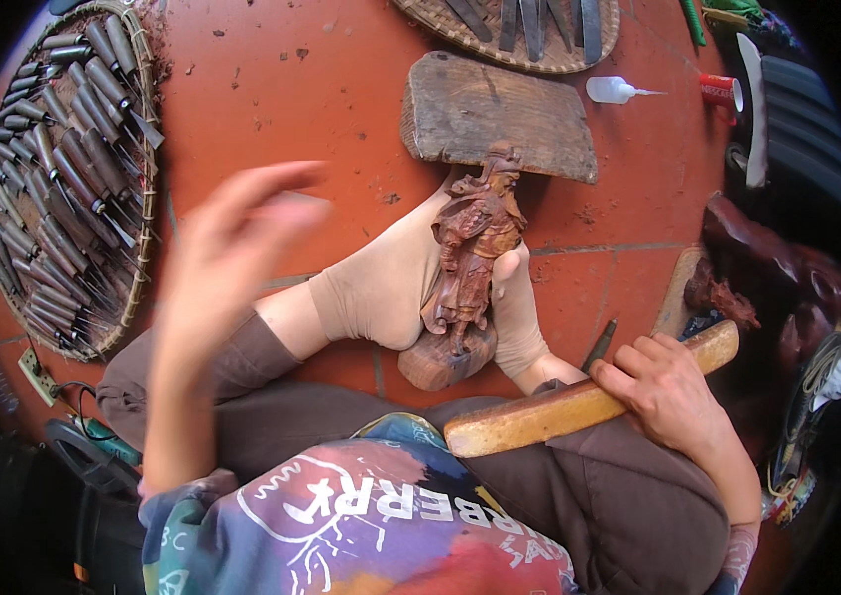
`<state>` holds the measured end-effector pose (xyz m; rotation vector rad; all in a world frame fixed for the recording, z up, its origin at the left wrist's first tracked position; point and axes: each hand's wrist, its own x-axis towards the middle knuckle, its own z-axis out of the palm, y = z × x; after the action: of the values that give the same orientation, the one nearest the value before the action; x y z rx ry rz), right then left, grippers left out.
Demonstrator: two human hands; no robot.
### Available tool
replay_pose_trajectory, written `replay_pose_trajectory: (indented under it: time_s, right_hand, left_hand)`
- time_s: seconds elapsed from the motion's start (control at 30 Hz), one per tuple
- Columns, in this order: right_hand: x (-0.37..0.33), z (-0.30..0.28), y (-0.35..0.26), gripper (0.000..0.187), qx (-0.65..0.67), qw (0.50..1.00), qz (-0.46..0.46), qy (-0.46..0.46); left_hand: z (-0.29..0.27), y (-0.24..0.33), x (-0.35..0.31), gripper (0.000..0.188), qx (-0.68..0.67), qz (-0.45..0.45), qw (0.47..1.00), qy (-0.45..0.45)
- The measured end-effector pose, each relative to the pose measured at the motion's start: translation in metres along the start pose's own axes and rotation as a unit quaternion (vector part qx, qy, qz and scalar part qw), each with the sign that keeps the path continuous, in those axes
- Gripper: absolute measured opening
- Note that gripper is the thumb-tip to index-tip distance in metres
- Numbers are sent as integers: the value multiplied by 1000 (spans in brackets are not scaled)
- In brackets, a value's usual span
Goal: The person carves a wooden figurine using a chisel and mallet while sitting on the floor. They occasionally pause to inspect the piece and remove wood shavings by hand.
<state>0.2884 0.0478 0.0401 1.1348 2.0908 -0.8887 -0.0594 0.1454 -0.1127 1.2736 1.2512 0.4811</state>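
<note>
A reddish-brown carved wooden figurine (480, 238) stands in the middle, braced between my two feet. Its rounded base is nearest me, and its head lies against a worn wooden block (500, 114). Over the floor to the left, my left hand (252, 218) is raised and blurred, its fingers stretched apart with nothing visible in them. At the lower right, my right hand (663, 387) is closed around a long, yellowish wooden mallet (589, 404) lying across my thigh. A dark, pointed tool end (601, 345) shows beside its fingers; whether the hand touches it I cannot tell.
A round woven tray (148, 213) full of wood-handled chisels sits at left. Another woven tray (430, 12) with flat metal blades is at the far edge. A white squeeze bottle (611, 90), a red can (721, 92) and dark reddish wood (762, 238) lie on the right.
</note>
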Motion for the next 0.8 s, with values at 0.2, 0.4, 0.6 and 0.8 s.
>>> replay_pose_trajectory:
  time_s: [0.2, 0.4, 0.6, 0.8]
  right_hand:
    - [-9, 11, 4, 27, -4, 1000, -16, 22]
    - [-22, 23, 9, 28, 14, 999, 4, 41]
    - [-32, 30, 16, 39, 60, 996, 66, 21]
    - [-30, 31, 14, 38, 58, 995, 76, 39]
  left_hand:
    - [121, -5, 42, 48, 88, 117, 988, -40]
    - [125, 4, 5, 36, -14, 125, 992, -10]
    - [124, 12, -79, 51, -82, 138, 987, 1]
    - [125, 6, -92, 52, -82, 142, 986, 15]
